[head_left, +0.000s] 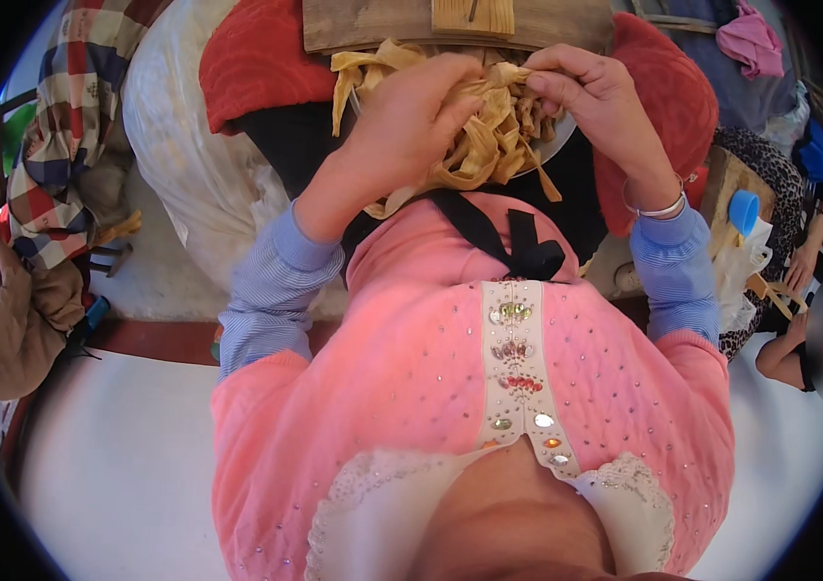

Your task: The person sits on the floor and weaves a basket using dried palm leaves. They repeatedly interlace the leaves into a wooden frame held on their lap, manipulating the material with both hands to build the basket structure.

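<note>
My right hand (586, 102) pinches a pale yellow strip (518, 76) between thumb and fingertips at the upper middle. To its left, my left hand (416, 121) curls over a tangled heap of similar strips (489, 145), its fingertips partly hidden; what they hold is unclear. The heap lies in a pale metal bowl (560, 147) on black cloth between my body and a wooden board (373, 19), with some strips hanging over the rim. A smaller block of wood (470, 15) rests on the board.
Red cushioned pads (261, 73) flank the bowl. A white sack (169, 174) and checked cloth (68, 116) lie left. At the right are a wooden stand (731, 184), a blue cup (744, 211), pink cloth (750, 39) and another person's hands (799, 266) and arms.
</note>
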Motion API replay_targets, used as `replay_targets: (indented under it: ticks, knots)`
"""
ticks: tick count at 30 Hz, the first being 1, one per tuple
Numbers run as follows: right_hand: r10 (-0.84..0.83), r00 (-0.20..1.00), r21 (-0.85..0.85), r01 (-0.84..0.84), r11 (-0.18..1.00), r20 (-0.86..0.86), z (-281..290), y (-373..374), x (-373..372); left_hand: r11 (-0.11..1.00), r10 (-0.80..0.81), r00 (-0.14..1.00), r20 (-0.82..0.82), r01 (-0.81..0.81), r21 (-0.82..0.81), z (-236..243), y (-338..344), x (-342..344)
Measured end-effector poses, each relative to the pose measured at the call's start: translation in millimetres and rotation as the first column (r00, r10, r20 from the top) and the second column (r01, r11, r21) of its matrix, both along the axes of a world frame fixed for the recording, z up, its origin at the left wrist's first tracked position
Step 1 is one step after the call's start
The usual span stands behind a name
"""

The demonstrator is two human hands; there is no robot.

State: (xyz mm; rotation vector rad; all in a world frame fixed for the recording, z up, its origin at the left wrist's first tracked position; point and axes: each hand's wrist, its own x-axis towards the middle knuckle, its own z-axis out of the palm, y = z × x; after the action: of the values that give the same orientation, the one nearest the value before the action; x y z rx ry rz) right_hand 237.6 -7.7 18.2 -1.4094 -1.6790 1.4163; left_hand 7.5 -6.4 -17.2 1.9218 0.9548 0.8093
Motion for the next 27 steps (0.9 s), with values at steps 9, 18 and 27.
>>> replay_targets:
  ticks: [9, 18, 27]
  knots:
    - [0.267, 0.964, -0.043, -0.267, 0.963, 0.008, -9, 30, -6, 0.959, 0.049, 0.984, -0.171, 0.002, 0.284, 5, 4, 6]
    - [0.439, 0.851, -0.052, -0.444, 0.895, 0.287, 28, 13, -8, 0.89, -0.172, 0.979, 0.113, 0.204, -0.407, 5, 5, -9]
    - [0.148, 0.975, -0.35, -0.198, 0.916, -0.165, 5, 27, 1, 0.897, -0.126, 0.979, 0.159, 0.181, -0.403, -1, 22, -2]
